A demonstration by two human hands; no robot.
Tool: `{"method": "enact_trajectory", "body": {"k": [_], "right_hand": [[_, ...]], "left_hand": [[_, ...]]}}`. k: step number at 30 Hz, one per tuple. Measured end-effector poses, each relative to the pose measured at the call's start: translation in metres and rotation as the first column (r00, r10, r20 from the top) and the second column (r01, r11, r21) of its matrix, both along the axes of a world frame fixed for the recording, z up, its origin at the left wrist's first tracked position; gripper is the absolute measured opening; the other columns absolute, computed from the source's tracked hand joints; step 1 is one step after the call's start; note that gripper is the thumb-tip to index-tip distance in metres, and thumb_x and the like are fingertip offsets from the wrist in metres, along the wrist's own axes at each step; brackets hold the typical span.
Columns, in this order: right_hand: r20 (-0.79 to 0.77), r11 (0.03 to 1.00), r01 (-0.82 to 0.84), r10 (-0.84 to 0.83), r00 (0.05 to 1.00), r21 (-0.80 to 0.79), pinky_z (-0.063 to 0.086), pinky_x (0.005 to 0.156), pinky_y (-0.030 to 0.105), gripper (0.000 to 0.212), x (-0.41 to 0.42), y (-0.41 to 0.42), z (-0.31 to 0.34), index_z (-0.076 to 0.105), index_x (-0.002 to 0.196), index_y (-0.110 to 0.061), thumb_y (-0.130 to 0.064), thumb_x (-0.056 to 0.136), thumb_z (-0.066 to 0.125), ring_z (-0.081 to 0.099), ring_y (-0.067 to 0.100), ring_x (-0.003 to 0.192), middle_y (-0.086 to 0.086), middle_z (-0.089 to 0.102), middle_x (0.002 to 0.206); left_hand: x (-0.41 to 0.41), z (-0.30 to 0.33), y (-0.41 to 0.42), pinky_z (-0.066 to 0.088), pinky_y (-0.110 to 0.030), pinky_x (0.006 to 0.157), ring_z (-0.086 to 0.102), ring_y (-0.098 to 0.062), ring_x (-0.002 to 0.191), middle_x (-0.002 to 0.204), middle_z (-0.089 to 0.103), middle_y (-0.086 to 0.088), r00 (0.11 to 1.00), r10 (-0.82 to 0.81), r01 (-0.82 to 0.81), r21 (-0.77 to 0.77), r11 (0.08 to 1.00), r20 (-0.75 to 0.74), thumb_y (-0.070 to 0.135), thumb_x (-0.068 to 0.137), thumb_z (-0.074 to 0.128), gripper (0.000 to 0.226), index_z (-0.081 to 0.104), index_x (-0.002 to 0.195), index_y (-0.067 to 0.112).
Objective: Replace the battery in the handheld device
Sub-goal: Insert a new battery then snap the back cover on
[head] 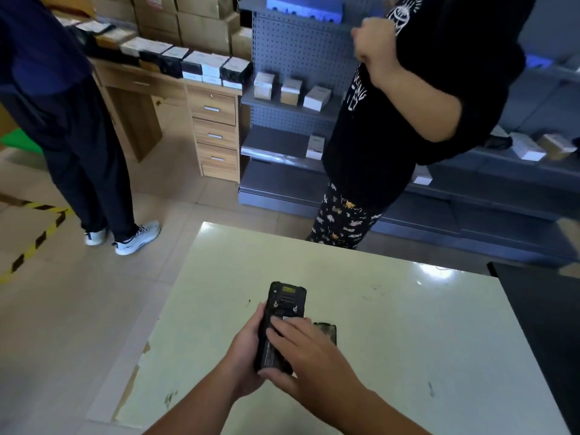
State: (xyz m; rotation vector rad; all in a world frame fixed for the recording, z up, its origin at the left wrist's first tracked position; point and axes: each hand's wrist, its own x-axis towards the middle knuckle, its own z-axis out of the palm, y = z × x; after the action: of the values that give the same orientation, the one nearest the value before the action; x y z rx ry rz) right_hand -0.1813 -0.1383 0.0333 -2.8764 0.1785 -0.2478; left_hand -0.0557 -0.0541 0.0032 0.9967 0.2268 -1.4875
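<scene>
A black handheld device (285,299) is held back side up above the pale table (408,324). My left hand (246,356) grips its left edge from beneath. My right hand (306,356) lies flat over the lower back, fingers on a black battery (272,353) with small white print that sits in the back of the device. The top of the device shows a yellowish window and two screws. A flat black piece (328,332), seemingly a cover or second battery, lies on the table just right of my right hand, partly hidden by it.
A person in a black shirt (392,120) stands at the table's far edge. Another person in dark clothes (78,136) stands at the left. Behind are a wooden desk with drawers (215,133), grey shelves with boxes (292,98), and a dark surface (546,324) at right.
</scene>
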Motion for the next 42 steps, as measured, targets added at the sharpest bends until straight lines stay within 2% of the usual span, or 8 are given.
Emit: {"method": "enact_trajectory", "body": {"k": [5,11,16,19,23,30,35,42], "right_hand": [[0.104,0.996,0.063,-0.056,0.993,-0.061,0.045,0.101,0.034,0.057,0.003,-0.004,-0.008,0.070,0.124,-0.011,-0.057,0.093,0.058,0.058,0.021,0.119,0.003,0.068,0.132],[0.040,0.973,0.221,-0.224,0.974,0.064,0.038,0.106,0.046,0.055,0.003,-0.005,0.002,0.063,0.130,-0.035,-0.069,0.087,0.058,0.047,0.024,0.129,-0.001,0.052,0.144],[-0.182,0.858,0.444,-0.408,0.895,0.260,-0.004,0.125,0.053,0.125,0.002,-0.007,0.004,-0.010,0.160,-0.036,-0.088,0.068,0.056,-0.002,0.009,0.154,-0.009,0.000,0.167],[-0.281,0.726,0.510,-0.426,0.860,0.462,0.002,0.126,0.052,0.143,0.005,-0.008,0.009,-0.026,0.155,-0.037,-0.082,0.061,0.071,0.015,-0.002,0.145,-0.019,0.007,0.164],[-0.314,0.666,0.507,-0.398,0.862,0.548,0.038,0.107,0.032,0.145,0.002,-0.009,0.011,-0.023,0.156,-0.040,-0.076,0.060,0.080,0.036,-0.003,0.119,-0.018,0.030,0.160],[-0.325,0.658,0.554,-0.449,0.832,0.510,0.034,0.116,0.039,0.154,0.014,-0.018,0.003,-0.015,0.158,-0.037,-0.091,0.044,0.073,0.026,0.007,0.146,-0.020,0.023,0.163],[-0.297,0.417,0.636,-0.631,0.717,0.649,0.043,0.108,0.039,0.095,0.013,-0.054,-0.047,0.028,0.153,-0.043,-0.078,0.073,0.067,0.044,0.011,0.136,-0.013,0.046,0.148],[-0.555,0.739,0.664,-0.507,0.659,0.113,0.053,0.093,0.041,0.086,-0.006,-0.081,-0.140,0.035,0.150,-0.026,-0.051,0.080,0.079,0.036,0.024,0.133,0.001,0.035,0.148]], "left_hand": [[-0.007,0.003,0.000,0.058,-0.036,0.069,0.074,-0.027,0.096,0.114,0.076,-0.015,0.999,0.033,-0.034,0.021,0.999,0.027,0.057,0.101,0.038,0.061,0.072,0.126,0.012],[-0.007,0.001,0.003,0.051,-0.034,0.061,0.072,-0.027,0.083,0.107,0.077,-0.011,0.997,-0.001,-0.002,0.043,0.999,0.076,0.064,0.099,0.037,0.064,0.074,0.122,0.018],[-0.010,0.009,0.004,0.050,-0.030,0.053,0.071,-0.026,0.072,0.096,0.076,-0.014,0.996,-0.028,0.029,-0.011,1.000,0.090,0.064,0.099,0.033,0.069,0.081,0.104,0.014],[-0.010,0.011,0.004,0.052,-0.029,0.054,0.067,-0.027,0.078,0.107,0.073,-0.017,0.998,-0.002,0.005,-0.049,0.999,0.059,0.065,0.099,0.032,0.075,0.075,0.118,0.006],[-0.012,0.013,0.002,0.055,-0.031,0.056,0.067,-0.029,0.083,0.112,0.074,-0.018,0.999,0.018,-0.016,-0.063,0.998,0.031,0.064,0.100,0.035,0.073,0.070,0.126,0.006],[-0.003,0.008,-0.001,0.056,-0.034,0.063,0.065,-0.028,0.082,0.109,0.072,-0.020,0.997,0.072,-0.071,-0.058,0.996,0.017,0.066,0.099,0.033,0.076,0.069,0.126,0.005],[0.003,-0.002,-0.005,0.059,-0.038,0.065,0.065,-0.032,0.078,0.110,0.070,-0.026,0.986,0.165,-0.168,-0.075,0.983,-0.038,0.057,0.103,0.032,0.071,0.071,0.124,0.002],[0.008,-0.011,0.000,0.058,-0.040,0.071,0.064,-0.032,0.081,0.116,0.069,-0.026,0.976,0.200,-0.206,-0.070,0.976,-0.085,0.057,0.104,0.027,0.073,0.070,0.125,0.002]]}}
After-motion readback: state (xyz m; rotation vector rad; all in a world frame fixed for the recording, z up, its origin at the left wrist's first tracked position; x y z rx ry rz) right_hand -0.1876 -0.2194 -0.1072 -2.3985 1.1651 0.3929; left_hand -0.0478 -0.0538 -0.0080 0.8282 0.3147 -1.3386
